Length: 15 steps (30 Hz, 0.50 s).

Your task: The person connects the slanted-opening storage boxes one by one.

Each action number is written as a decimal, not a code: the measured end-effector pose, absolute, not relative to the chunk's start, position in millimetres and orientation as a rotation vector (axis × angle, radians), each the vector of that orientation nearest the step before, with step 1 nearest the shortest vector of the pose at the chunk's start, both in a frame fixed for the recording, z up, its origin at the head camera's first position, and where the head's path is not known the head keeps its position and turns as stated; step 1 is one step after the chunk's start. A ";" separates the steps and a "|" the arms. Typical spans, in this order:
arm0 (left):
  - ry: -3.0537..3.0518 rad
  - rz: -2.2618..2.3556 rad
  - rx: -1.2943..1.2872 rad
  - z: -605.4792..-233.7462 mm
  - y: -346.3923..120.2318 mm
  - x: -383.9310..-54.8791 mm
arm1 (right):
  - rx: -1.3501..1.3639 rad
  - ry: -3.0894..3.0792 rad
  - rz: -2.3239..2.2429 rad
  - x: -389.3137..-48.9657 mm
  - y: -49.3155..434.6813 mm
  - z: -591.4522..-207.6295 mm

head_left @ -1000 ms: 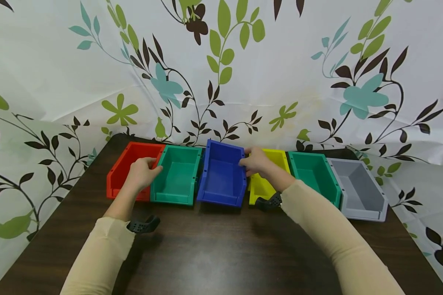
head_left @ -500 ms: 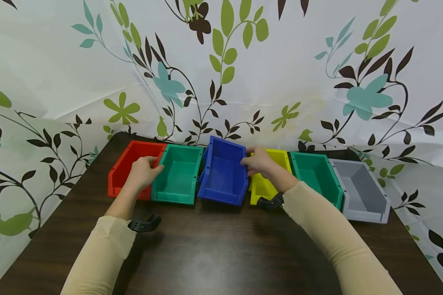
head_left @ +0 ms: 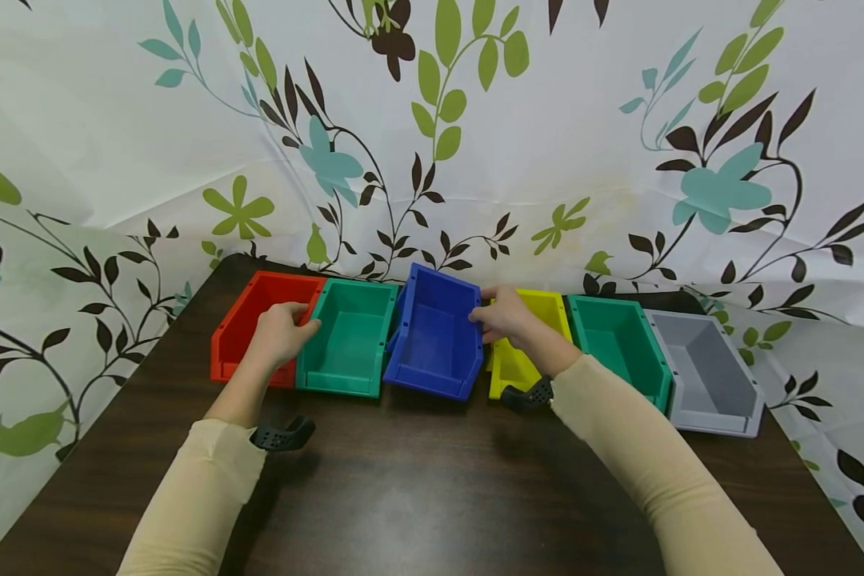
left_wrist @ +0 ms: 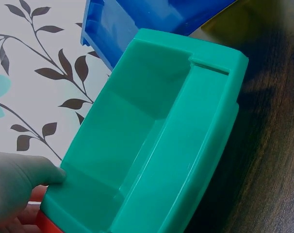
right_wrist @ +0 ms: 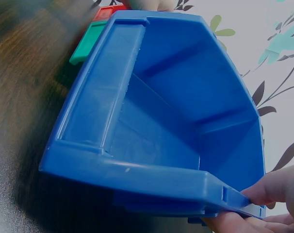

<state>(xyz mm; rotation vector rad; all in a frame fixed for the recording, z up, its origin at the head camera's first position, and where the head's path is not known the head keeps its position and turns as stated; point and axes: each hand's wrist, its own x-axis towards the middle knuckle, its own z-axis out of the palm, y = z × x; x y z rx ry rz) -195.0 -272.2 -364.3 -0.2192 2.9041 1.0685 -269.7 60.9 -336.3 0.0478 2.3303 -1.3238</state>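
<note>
In the head view, my left hand [head_left: 281, 330] reaches over the red bin [head_left: 239, 332] and pinches the side wall of the green bin [head_left: 346, 344] beside it. The left wrist view has the thumb [left_wrist: 45, 174] at the green rim and a strip of red under the fingers. My right hand [head_left: 507, 314] grips the right side wall of the blue bin [head_left: 435, 340], its thumb [right_wrist: 268, 189] inside and fingers outside. The blue bin sits tilted, back end raised, slightly askew in the row. Partly behind my right hand and forearm is the yellow bin [head_left: 513, 364].
Farther right in the row are a second green bin [head_left: 612, 336] and a grey bin [head_left: 706, 364]. A patterned sheet [head_left: 547, 120] hangs right behind the dark wooden table [head_left: 403, 488]. A gap separates the blue bin from the left green bin.
My right hand has lifted the back of the blue bin slightly, tilting it a little more. My left hand stays at the green bin's wall.
</note>
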 end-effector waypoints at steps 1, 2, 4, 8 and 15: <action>2.904 1.071 -0.218 -364.3 -272.1 -195.0 | 0.048 2.333 -1.322 -270.0 60.7 -336.8; 2.905 1.072 -0.218 -364.4 -272.1 -195.0 | 0.048 2.337 -1.320 -270.2 60.6 -337.1; 2.903 1.073 -0.220 -364.8 -272.1 -195.3 | 0.053 2.343 -1.317 -270.5 60.5 -337.2; 2.899 1.075 -0.224 -365.0 -271.9 -195.4 | 0.050 2.353 -1.315 -269.5 59.6 -335.9; 2.898 1.081 -0.221 -364.3 -271.7 -195.4 | 0.054 2.380 -1.297 -267.5 57.6 -332.7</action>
